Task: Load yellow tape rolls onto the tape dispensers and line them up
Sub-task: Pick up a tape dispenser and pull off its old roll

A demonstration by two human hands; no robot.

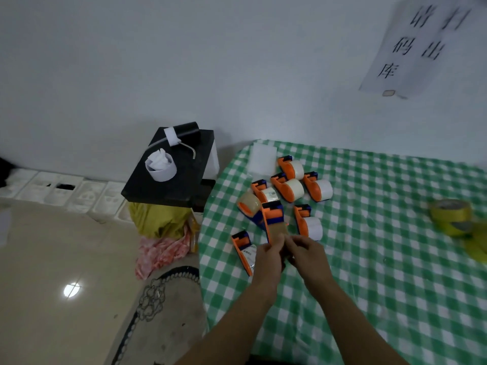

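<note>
The tabletop (369, 272) is being covered by a green checked cloth. Tape dispensers (288, 189) are being kept clustered near its left edge, and yellow tape rolls (452, 216) are being kept stacked at its right edge. One orange dispenser (274, 216) is being gripped between the curled fingers of the left hand (268, 256) and the right hand (307, 255).

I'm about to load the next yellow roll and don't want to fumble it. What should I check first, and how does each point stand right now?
1. Grip on the held dispenser by left hand and right hand: ok.
2. It is ready for a new roll: cannot tell, the hands cover its lower part.
3. Yellow tape rolls on the checked cloth, far right: ok.
4. Other dispensers lined up: not ok, scattered.
5. Bare cloth for a row: ok.
</note>
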